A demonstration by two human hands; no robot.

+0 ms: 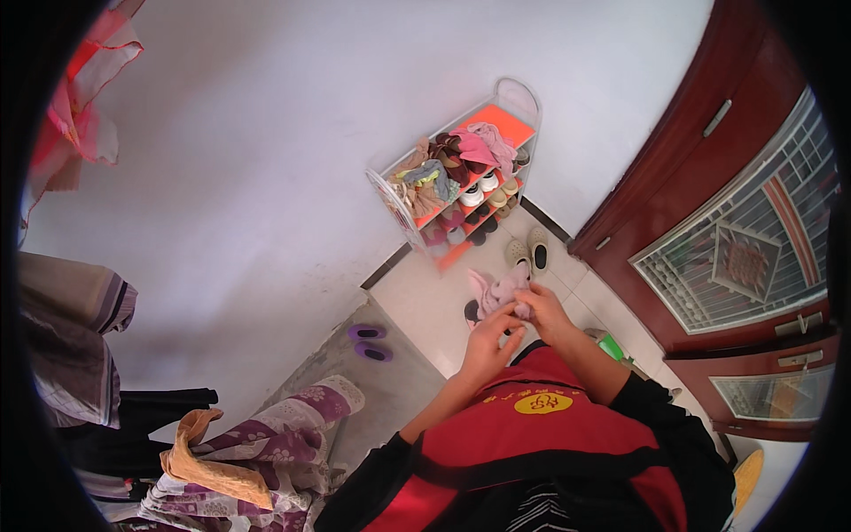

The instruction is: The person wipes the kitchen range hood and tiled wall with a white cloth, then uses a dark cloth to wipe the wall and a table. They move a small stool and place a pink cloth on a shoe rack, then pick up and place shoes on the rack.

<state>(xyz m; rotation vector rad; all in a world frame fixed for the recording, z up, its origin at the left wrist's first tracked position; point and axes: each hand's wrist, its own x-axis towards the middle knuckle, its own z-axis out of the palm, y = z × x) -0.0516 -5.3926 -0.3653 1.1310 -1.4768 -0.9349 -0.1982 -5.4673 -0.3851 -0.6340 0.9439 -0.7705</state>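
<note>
Both my hands are in front of my red apron (552, 405), close together over the tiled floor. My right hand (545, 311) is closed on a light pink cloth (500, 292), which hangs bunched up and away from me. My left hand (493, 339) is at the cloth's near edge with its fingers spread; whether it grips the cloth cannot be told. Beyond the cloth, a pair of beige clogs (537, 251) stands on the tiles. A dark-lined shoe (471, 311) shows partly beside the cloth, the rest hidden by it and my hands.
A shoe rack (508, 126) with orange shelves holds shoes and crumpled cloths against the white wall. Purple slippers (369, 342) lie on the grey floor. Dark red doors (671, 193) stand at right. Patterned purple fabric (266, 439) and hanging clothes (73, 359) are at left. A green object (609, 347) is beside my right arm.
</note>
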